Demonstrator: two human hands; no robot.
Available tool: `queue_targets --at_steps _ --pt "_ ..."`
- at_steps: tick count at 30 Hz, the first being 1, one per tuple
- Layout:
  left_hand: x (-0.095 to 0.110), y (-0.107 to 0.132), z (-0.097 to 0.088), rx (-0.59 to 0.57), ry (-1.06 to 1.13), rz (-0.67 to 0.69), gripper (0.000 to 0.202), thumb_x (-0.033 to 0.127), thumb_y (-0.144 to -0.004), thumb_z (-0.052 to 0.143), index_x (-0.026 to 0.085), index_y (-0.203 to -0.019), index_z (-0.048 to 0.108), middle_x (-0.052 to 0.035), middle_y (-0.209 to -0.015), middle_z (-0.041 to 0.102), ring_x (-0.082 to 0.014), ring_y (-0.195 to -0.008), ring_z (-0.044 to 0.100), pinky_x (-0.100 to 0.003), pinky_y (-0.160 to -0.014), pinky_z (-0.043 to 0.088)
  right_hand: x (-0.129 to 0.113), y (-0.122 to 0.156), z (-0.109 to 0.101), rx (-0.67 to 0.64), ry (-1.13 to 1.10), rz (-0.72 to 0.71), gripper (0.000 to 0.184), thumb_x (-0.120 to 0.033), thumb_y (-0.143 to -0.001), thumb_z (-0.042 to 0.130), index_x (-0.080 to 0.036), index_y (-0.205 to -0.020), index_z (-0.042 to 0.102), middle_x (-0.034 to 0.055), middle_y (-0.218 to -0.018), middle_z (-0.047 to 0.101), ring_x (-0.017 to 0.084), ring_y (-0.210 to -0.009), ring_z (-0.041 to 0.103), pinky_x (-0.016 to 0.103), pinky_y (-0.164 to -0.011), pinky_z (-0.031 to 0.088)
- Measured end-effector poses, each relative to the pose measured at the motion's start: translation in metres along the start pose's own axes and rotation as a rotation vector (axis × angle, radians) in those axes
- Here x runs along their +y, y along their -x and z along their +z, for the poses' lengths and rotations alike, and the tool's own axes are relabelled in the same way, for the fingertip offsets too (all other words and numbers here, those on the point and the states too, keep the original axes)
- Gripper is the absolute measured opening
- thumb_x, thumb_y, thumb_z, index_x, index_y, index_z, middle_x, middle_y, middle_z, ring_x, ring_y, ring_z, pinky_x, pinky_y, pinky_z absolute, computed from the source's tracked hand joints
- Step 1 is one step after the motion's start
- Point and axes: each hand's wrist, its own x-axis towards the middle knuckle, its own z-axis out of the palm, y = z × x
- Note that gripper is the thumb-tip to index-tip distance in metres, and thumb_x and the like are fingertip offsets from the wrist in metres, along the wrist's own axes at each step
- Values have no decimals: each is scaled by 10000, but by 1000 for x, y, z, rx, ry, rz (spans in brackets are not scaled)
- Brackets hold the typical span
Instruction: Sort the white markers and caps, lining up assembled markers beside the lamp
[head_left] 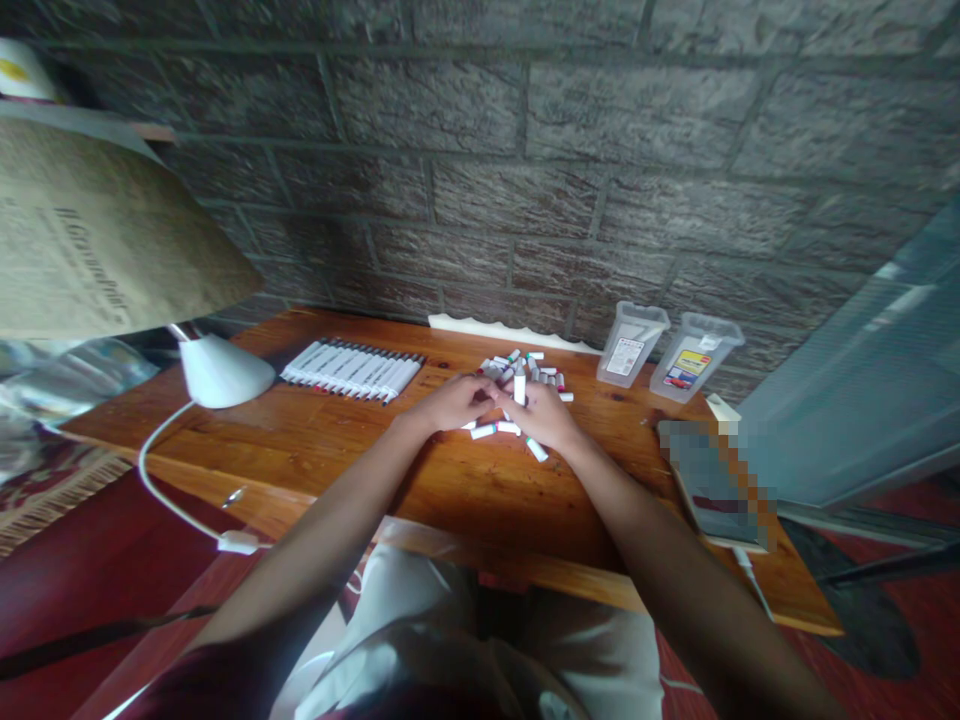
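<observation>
An upright white marker (519, 386) rises from my right hand (551, 418), whose thumb and fingers are closed around it. My left hand (456, 404) meets it from the left with its fingers curled in by the marker; what they pinch, if anything, is hidden. Around and behind both hands lies a loose heap of short white caps (535, 356) with coloured ends. A few more caps (537, 449) lie in front of my hands. To the left, a row of white markers (352, 371) lies side by side on the wooden table.
A lamp (225, 370) with a wide shade stands at the left, its cord hanging over the table edge. Two clear plastic containers (632, 345) stand at the back right. A tablet-like device (712, 490) with a cable lies at the right. A brick wall (480, 180) rises behind.
</observation>
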Motion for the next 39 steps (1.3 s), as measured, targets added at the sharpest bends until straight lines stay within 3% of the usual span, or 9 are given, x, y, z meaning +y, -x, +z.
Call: queue_targets --at_steps 6,14,21,39 --pt "1 1 0 10 -14 -14 179 289 -845 523 142 -808 616 -34 -768 640 -137 -683 545 -240 -664 419 1 0 1 12 -3 6 292 -429 -880 551 -199 -798 713 21 -714 712 167 -722 659 225 -653 433" --pt "2 0 -1 -8 -7 14 188 292 -844 514 137 -776 597 -21 -741 613 -129 -683 527 -238 -670 404 4 0 3 -44 52 -25 327 -410 -892 525 -175 -749 702 17 -644 675 147 -652 625 216 -603 394" --pt "3 1 -2 -23 -8 3 133 209 -802 519 144 -827 633 -36 -814 653 -145 -748 571 -247 -718 428 3 0 3 -81 98 -26 299 -402 -874 560 -169 -780 723 31 -696 702 156 -676 635 221 -611 394" --pt "7 7 2 -5 7 -6 163 219 -811 543 147 -900 658 -52 -859 675 -162 -764 589 -267 -746 445 5 0 3 -152 89 -65 258 -372 -874 573 -184 -830 744 48 -782 736 186 -743 669 240 -645 419"
